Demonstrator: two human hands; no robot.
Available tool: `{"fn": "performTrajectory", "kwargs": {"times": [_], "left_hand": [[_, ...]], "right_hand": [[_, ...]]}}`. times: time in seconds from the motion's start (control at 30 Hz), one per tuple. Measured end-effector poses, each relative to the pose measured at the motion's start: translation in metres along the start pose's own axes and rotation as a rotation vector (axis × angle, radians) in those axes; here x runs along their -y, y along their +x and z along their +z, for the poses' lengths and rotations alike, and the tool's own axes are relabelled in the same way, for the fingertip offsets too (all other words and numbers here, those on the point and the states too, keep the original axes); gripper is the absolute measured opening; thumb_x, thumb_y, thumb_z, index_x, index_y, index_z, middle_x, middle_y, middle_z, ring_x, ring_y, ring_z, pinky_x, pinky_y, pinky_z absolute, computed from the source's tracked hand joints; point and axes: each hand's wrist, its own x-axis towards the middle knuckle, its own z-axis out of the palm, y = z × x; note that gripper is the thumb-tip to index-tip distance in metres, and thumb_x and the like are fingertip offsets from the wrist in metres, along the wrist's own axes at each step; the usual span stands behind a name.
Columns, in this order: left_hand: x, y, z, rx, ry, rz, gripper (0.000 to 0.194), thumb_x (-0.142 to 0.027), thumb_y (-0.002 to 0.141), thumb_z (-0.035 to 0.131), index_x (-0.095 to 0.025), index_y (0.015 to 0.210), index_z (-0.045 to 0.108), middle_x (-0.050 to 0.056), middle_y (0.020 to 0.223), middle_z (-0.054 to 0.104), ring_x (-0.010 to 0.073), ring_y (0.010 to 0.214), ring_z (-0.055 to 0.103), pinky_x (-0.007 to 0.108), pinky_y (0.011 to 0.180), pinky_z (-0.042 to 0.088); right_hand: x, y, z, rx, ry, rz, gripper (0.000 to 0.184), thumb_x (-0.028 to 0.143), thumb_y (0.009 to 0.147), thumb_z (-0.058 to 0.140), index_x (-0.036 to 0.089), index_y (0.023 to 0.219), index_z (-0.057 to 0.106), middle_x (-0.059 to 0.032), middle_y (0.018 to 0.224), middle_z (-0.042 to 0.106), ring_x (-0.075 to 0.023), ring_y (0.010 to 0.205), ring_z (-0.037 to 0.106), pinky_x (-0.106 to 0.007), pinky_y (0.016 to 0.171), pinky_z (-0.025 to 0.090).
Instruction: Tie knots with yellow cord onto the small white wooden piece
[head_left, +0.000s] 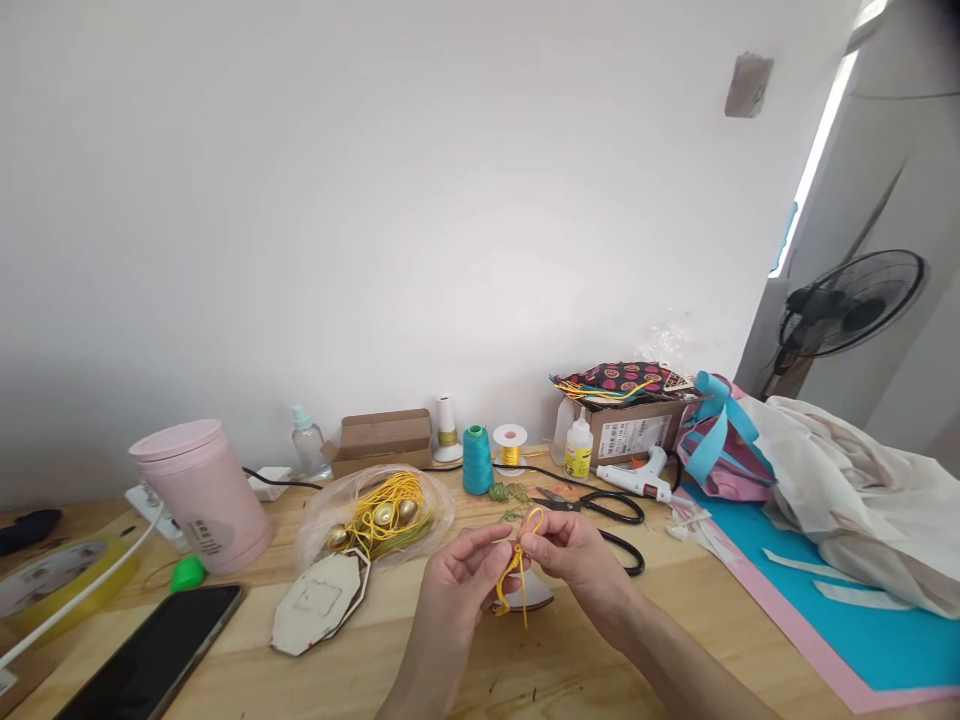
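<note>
Between my two hands hangs a yellow cord [524, 598] with a small loop at the top and a knotted part in the middle. My left hand [469, 575] pinches the cord near the knot with thumb and fingers. The loop side is pinched by my right hand [566, 550], close beside the left. Below the fingers a small white piece with a dark edge [531, 590] lies on the wooden table [495, 665], partly hidden by the cord and hands. Black-handled scissors [611, 505] rest just behind my right hand.
Left of my hands lie an octagonal cream card [319, 605], a plastic bag [435, 490] with yellow cord and gold bells, a phone [150, 655] and a pink tumbler [206, 500]. Behind are a teal thread cone [478, 462], glue bottle [578, 448] and glue gun [637, 478]. Fabric [862, 490] lies right.
</note>
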Motion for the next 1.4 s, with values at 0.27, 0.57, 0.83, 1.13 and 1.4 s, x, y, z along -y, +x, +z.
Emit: {"fn": "performTrajectory", "kwargs": {"times": [0.27, 0.57, 0.83, 1.13, 1.4], "left_hand": [[0.0, -0.001, -0.001, 0.135, 0.001, -0.084, 0.019, -0.03, 0.065, 0.062, -0.014, 0.074, 0.068, 0.005, 0.062, 0.064, 0.0116, 0.057, 0.056, 0.021, 0.058, 0.045], [-0.004, -0.004, -0.004, 0.182, 0.038, -0.149, 0.017, -0.028, 0.064, 0.063, -0.012, 0.06, 0.065, 0.001, 0.052, 0.056, 0.0077, 0.049, 0.048, 0.018, 0.051, 0.039], [-0.002, -0.003, -0.004, 0.167, 0.117, -0.107, 0.018, -0.03, 0.065, 0.061, -0.013, 0.06, 0.064, 0.0, 0.051, 0.055, 0.0077, 0.047, 0.046, 0.018, 0.048, 0.035], [0.001, 0.006, -0.008, -0.004, 0.205, 0.117, 0.021, -0.029, 0.067, 0.059, -0.013, 0.054, 0.06, -0.003, 0.049, 0.051, 0.007, 0.049, 0.044, 0.016, 0.047, 0.035], [0.004, 0.008, -0.011, -0.01, 0.048, 0.045, 0.015, -0.026, 0.065, 0.061, -0.012, 0.061, 0.062, -0.001, 0.055, 0.055, 0.0072, 0.052, 0.047, 0.019, 0.053, 0.04]], "right_hand": [[-0.004, 0.001, -0.002, 0.064, -0.016, 0.005, 0.023, 0.034, 0.065, 0.062, 0.014, 0.055, 0.056, 0.0027, 0.053, 0.053, -0.0087, 0.051, 0.045, -0.022, 0.054, 0.033], [-0.006, -0.001, -0.009, 0.064, -0.088, 0.027, 0.012, 0.024, 0.065, 0.064, 0.015, 0.057, 0.062, 0.0027, 0.059, 0.052, -0.0085, 0.057, 0.044, -0.022, 0.058, 0.031], [-0.005, -0.001, -0.009, 0.046, -0.073, 0.109, 0.015, 0.03, 0.062, 0.065, 0.016, 0.069, 0.065, 0.0024, 0.06, 0.052, -0.0062, 0.051, 0.039, -0.019, 0.046, 0.026], [-0.017, 0.001, 0.002, 0.098, -0.477, 0.113, 0.022, 0.032, 0.066, 0.059, 0.012, 0.065, 0.068, 0.0032, 0.046, 0.046, -0.0047, 0.042, 0.031, -0.018, 0.04, 0.021], [-0.004, 0.0, -0.006, 0.009, -0.378, -0.017, 0.024, 0.033, 0.067, 0.059, 0.013, 0.056, 0.064, 0.0017, 0.047, 0.05, -0.0064, 0.044, 0.036, -0.019, 0.042, 0.026]]}}
